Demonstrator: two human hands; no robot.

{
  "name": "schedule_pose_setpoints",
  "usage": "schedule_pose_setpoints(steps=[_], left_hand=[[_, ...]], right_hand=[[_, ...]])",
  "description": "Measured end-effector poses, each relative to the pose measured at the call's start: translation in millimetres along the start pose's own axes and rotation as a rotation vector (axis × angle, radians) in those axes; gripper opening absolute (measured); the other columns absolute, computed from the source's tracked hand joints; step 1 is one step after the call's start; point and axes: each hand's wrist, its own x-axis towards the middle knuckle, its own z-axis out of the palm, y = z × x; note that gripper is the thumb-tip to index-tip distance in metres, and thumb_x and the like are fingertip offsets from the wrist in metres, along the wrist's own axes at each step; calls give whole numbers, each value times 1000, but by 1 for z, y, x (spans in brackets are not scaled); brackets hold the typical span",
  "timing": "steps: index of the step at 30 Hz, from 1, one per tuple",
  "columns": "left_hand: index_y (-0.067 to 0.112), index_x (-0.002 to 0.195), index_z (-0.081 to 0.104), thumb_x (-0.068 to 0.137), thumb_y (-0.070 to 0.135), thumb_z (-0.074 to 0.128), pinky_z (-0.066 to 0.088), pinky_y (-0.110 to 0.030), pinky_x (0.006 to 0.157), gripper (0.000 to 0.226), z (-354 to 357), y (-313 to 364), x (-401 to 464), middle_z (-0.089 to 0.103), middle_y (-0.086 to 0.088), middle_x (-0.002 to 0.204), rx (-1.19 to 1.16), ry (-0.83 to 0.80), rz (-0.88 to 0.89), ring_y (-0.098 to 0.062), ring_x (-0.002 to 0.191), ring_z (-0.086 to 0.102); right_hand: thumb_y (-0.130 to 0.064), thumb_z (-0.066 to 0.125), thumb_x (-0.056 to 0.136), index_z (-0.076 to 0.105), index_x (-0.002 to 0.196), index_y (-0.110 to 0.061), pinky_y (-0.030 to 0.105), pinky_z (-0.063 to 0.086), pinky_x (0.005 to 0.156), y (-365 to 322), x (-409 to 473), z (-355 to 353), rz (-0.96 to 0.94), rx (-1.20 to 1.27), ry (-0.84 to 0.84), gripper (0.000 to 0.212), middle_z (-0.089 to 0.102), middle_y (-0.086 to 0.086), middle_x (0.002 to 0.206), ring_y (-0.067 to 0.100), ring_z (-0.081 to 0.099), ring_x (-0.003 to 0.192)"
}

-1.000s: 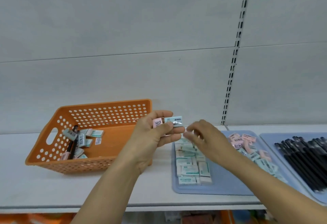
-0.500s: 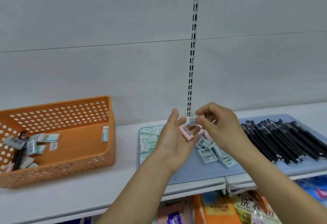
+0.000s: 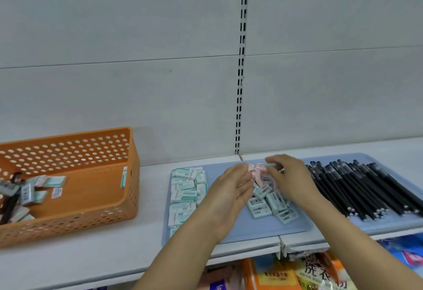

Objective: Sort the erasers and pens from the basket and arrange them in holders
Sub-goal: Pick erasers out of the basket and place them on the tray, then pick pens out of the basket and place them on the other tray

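On the white shelf stands an orange basket at the left, with several erasers and a dark pen inside. A blue tray holds neat rows of teal erasers, a loose pile of teal erasers and some pink erasers. My left hand hovers over this tray with fingers straight and holds nothing. My right hand is just right of it, and its curled fingertips pinch a small pale eraser above the pink ones. Black pens fill a second blue tray.
A slotted upright runs down the grey back wall behind the trays. The shelf's front edge lies near my forearms. Packaged goods sit on the shelf below.
The view has swung right, so the basket sits further left. Both hands dropped from mid-air to the eraser tray. My left hand opened and no longer holds the pink eraser.
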Motion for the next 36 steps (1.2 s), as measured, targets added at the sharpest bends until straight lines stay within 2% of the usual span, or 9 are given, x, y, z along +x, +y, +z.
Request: schedule_pose_setpoints(steps=[3, 10, 16, 20, 23, 27, 29, 31, 36], left_hand=[[16, 125, 57, 97, 26, 56, 49, -25, 99, 31, -15, -1, -8, 67, -4, 118, 74, 15, 56, -13, 113, 62], [28, 114, 64, 97, 29, 54, 51, -25, 95, 19, -35, 15, -33, 72, 10, 108, 321, 48, 232, -3, 103, 66], [34, 111, 64, 91, 40, 54, 52, -32, 94, 23, -85, 53, -86, 72, 14, 104, 604, 111, 490, -6, 95, 68], [32, 106, 67, 91, 35, 56, 55, -24, 84, 19, -152, 82, -131, 73, 13, 100, 668, 318, 653, -5, 94, 68], [41, 106, 65, 97, 35, 55, 52, -27, 83, 15, -217, 96, -160, 66, 25, 106, 884, 697, 720, 5, 103, 60], [28, 132, 50, 95, 31, 55, 41, -43, 104, 37, -299, 115, -175, 51, 1, 136, 1100, 1184, 563, -14, 127, 43], [19, 141, 42, 96, 35, 55, 39, -48, 108, 50, -328, 124, -172, 47, -8, 144, 1067, 1174, 324, -25, 132, 43], [21, 129, 53, 97, 34, 50, 47, -46, 100, 35, -342, 128, -168, 60, -9, 132, 895, 1049, 197, -25, 115, 59], [32, 108, 59, 100, 30, 43, 55, -42, 88, 18, -354, 114, -168, 70, -1, 109, 771, 973, 323, -17, 94, 68]], right_hand=[[-26, 53, 98, 74, 91, -16, 41, 54, 70, 4, -6, 9, -28, -125, -102, 24, 72, 1, 84, 19, 64, 74], [-21, 55, 96, 68, 114, -18, 34, 45, 88, -21, -3, 10, -36, -46, -56, 23, 64, 0, 121, 19, 56, 110], [-14, 61, 93, 72, 101, -18, 25, 38, 88, -115, -10, 35, -345, 137, -33, 14, 67, -7, 105, 13, 56, 101], [-14, 63, 91, 73, 95, -24, 4, 35, 80, -185, -25, 50, -509, 285, -102, 15, 67, -17, 98, -7, 54, 97], [-19, 64, 90, 72, 93, -31, 1, 36, 76, -234, -34, 67, -589, 350, -218, 15, 67, -24, 90, -10, 56, 93], [-25, 64, 91, 74, 94, -30, 5, 42, 76, -296, -37, 106, -628, 359, -545, 12, 68, -26, 89, -9, 60, 88], [-30, 62, 93, 75, 99, -29, 13, 48, 80, -324, -36, 132, -609, 300, -705, 14, 70, -22, 94, -7, 62, 89], [-30, 61, 94, 74, 104, -26, 20, 51, 85, -349, -37, 159, -590, 226, -821, 18, 70, -18, 102, -4, 62, 92], [-18, 55, 96, 70, 111, -10, 30, 50, 85, -390, -40, 222, -559, -91, -905, 23, 69, 5, 112, 18, 62, 99]])
